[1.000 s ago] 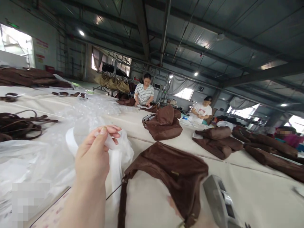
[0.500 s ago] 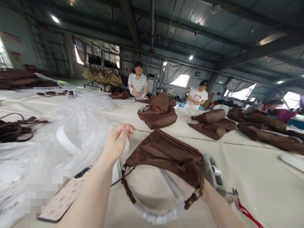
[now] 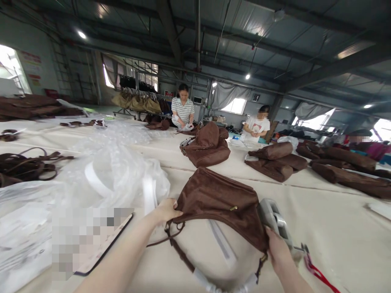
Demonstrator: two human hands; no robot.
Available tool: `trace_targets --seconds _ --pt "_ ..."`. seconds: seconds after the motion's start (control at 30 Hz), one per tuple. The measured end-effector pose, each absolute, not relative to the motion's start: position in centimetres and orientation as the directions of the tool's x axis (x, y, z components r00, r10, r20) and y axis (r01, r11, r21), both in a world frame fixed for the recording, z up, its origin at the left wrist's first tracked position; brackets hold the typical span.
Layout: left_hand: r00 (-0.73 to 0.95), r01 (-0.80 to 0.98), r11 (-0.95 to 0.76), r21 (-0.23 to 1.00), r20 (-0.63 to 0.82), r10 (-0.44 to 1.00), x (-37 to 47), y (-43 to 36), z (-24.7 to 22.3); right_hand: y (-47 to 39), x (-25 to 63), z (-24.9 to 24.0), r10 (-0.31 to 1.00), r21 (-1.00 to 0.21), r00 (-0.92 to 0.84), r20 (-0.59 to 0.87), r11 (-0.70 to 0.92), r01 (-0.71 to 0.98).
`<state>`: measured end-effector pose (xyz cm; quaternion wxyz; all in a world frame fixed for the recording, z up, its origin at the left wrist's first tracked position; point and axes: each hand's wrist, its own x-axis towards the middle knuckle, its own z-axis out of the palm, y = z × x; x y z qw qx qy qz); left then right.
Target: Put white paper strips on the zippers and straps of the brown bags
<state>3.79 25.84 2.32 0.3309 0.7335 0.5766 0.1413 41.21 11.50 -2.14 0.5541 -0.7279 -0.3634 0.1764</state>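
Observation:
A brown bag [image 3: 216,195] lies in front of me, its strap [image 3: 186,258] looping toward me with clear wrapping on its lower part. My left hand [image 3: 168,209] grips the bag's left corner, thumb on top and the other fingers hidden. At the lower right corner, my right hand [image 3: 276,246] holds the bag's edge, its fingers partly behind the fabric. Inside the strap loop lies a white strip [image 3: 222,242]. A small gold zipper pull shows on the bag's face.
Right of the bag stand a grey tape dispenser [image 3: 275,219] and red-handled snips [image 3: 317,270]. Clear plastic [image 3: 113,171] covers the left side, near a phone-like slab [image 3: 100,244]. More brown bags [image 3: 207,144] lie beyond; two people [image 3: 182,108] work at the far side.
My left hand has come down from above the table onto the bag's left corner. The bag has turned slightly and spread flatter, showing its zipper pull. My right hand shows more.

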Motion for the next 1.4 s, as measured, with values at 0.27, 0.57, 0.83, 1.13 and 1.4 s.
trace_targets --seconds 0.27,0.57,0.83,1.13,1.4 --pt "0.255 0.919 -0.158 0.361 -0.238 0.937 -0.4 24.5 6.5 14.4 35.4 1.5 0.906 -0.597 0.313 0.286 -0.088 0.798" --pt "0.425 -0.04 0.28 0.959 -0.237 0.874 11.0 25.3 8.4 20.2 30.4 0.8 0.936 -0.356 0.348 0.056 -0.307 0.883" --pt "0.654 -0.07 0.372 0.925 -0.239 0.718 16.1 24.5 1.9 19.2 34.0 -1.2 0.961 -0.601 0.266 0.071 -0.172 0.781" --pt "0.651 -0.024 0.374 0.927 -0.269 0.71 15.9 24.6 -0.3 19.4 35.0 -2.8 0.988 -0.849 0.125 0.094 0.014 0.528" --pt "0.573 0.324 0.273 0.906 -0.417 0.706 17.2 23.3 0.4 19.4 34.1 -2.3 0.988 -0.973 0.153 -0.038 -0.071 0.218"
